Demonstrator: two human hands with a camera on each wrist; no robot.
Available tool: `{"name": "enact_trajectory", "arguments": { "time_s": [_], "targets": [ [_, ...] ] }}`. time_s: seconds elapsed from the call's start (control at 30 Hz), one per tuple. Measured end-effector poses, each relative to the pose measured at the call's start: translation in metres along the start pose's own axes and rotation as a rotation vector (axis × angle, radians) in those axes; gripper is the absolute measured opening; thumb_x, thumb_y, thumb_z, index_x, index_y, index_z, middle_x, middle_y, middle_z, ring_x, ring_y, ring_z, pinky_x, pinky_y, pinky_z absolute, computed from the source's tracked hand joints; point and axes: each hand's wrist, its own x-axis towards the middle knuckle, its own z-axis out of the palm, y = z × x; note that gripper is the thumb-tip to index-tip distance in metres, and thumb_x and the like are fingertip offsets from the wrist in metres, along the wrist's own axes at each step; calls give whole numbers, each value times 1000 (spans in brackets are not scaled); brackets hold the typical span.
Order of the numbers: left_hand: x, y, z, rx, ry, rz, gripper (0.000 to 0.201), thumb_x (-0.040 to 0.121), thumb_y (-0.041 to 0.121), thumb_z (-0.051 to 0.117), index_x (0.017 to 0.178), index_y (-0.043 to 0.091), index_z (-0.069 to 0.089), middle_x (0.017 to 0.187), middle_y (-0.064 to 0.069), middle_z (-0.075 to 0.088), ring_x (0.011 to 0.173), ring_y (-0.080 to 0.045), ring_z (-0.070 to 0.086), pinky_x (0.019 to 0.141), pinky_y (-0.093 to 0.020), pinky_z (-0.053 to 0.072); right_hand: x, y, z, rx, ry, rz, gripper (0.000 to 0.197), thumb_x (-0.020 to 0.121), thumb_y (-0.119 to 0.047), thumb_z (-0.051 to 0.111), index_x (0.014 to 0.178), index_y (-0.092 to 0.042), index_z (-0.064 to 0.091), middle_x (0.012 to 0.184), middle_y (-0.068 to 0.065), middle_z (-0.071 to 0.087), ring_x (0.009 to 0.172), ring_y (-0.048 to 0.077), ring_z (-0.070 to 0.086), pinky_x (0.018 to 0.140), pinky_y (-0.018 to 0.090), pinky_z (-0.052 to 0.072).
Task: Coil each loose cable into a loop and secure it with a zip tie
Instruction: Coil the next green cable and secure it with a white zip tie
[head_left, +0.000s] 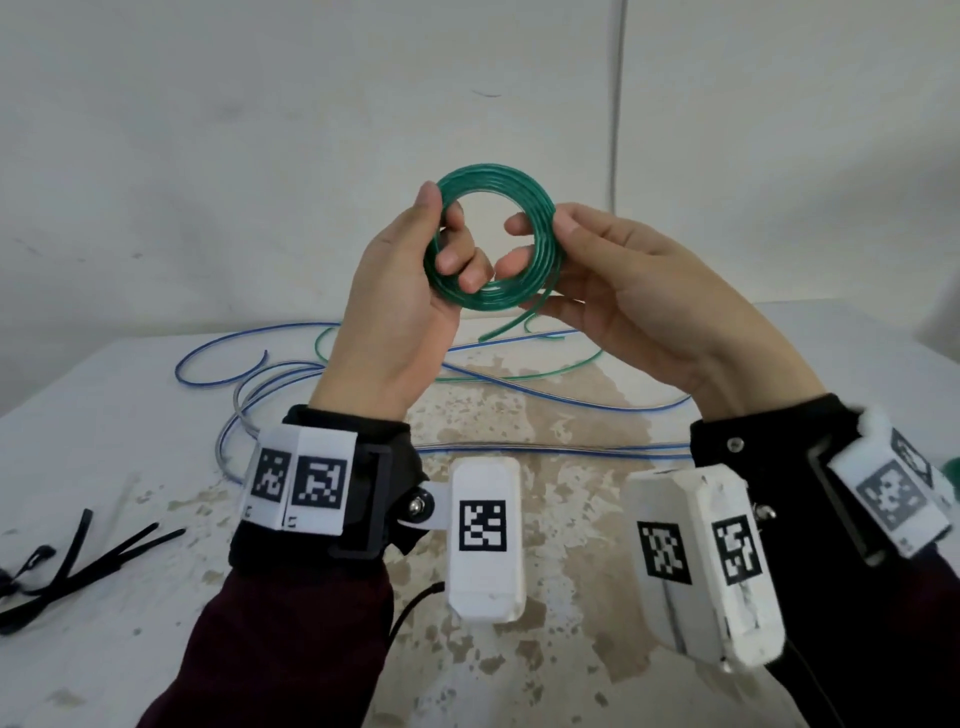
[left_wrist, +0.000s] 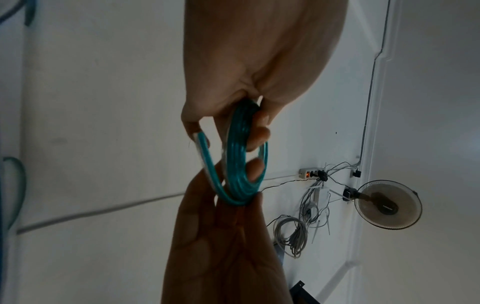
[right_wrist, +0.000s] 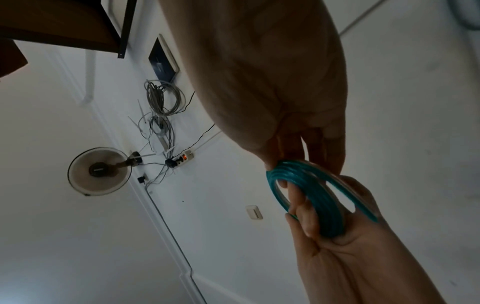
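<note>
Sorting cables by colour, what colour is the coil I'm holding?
Translucent green coil, held by both hands; clearest in the head view.

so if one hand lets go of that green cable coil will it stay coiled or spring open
Probably springs open: the coiled green translucent cable has no tie on it, and both the left hand and the right hand grip it. Its loose tail curves rather than hangs limp, suggesting some stiffness. It looks light.

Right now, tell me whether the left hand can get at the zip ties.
Probably not yet: the left hand grips the green coil in the air. The zip ties lie uncovered on the table, to its left.
</note>
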Motion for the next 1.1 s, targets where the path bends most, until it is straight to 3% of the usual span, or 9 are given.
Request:
{"name": "enact_trajectory", "arguments": {
  "time_s": [0.07,0.2,0.27,0.37,0.47,0.57,0.63,0.8,1.1],
  "targets": [
    [-2,2,-1,60,-44,-48,33,104,23,30,79,9,47,56,2,39,53,-13,45,70,-26,42,2,2,3,29,57,-25,29,104,-18,31,97,-10,59,68,0,61,77,15,63,83,26,53],
    [-5,11,-10,181,-120,-188,24,100,16,33,92,7,54,63,-4,51,61,-20,60,71,-30,53,3,1,2,-124,110,-55,32,105,-19,29,91,-10,56,58,-4,41,61,13,50,69,23,47],
    [-6,14,-13,315,-143,-191,20,99,16,37,98,5,55,63,-5,52,56,-21,57,69,-32,52,1,1,2,-253,72,-34,27,104,-19,32,90,-12,53,56,-7,39,57,13,45,67,25,47],
    [-9,14,-10,462,-212,-185,18,98,20,41,94,8,54,56,-3,50,45,-19,50,66,-36,52,-2,1,7,-422,36,7,12,103,-22,38,95,-15,43,52,-11,41,56,13,43,64,24,46],
    [-12,9,-6,501,-270,-191,19,98,22,44,87,11,55,52,1,43,38,-13,35,48,-27,43,-2,3,13,-409,29,56,8,102,-21,39,100,-13,37,52,-9,42,56,14,41,63,28,43],
    [-9,7,-7,491,-160,-150,18,98,21,48,84,14,55,52,6,31,40,-8,19,39,-19,22,2,5,14,-249,84,81,8,102,-11,35,101,-13,43,61,1,54,59,18,50,65,32,48],
    [-6,7,-10,433,-51,-97,19,99,21,48,83,13,54,51,7,30,39,-6,19,38,-18,18,2,5,12,-205,83,82,18,102,-8,33,101,-11,50,74,6,64,67,19,60,70,32,54],
    [-1,9,-15,280,131,25,21,99,20,48,81,11,53,49,7,28,37,-4,18,35,-17,17,1,12,13,-369,3,85,30,104,-18,31,104,-7,60,92,3,73,85,14,66,81,37,56],
    [-2,3,-4,137,266,146,22,100,20,46,80,11,49,47,8,27,37,-5,17,35,-18,15,5,21,16,-129,-21,126,37,104,-28,29,100,-12,62,92,2,73,96,16,67,88,40,53]
  ]
}}
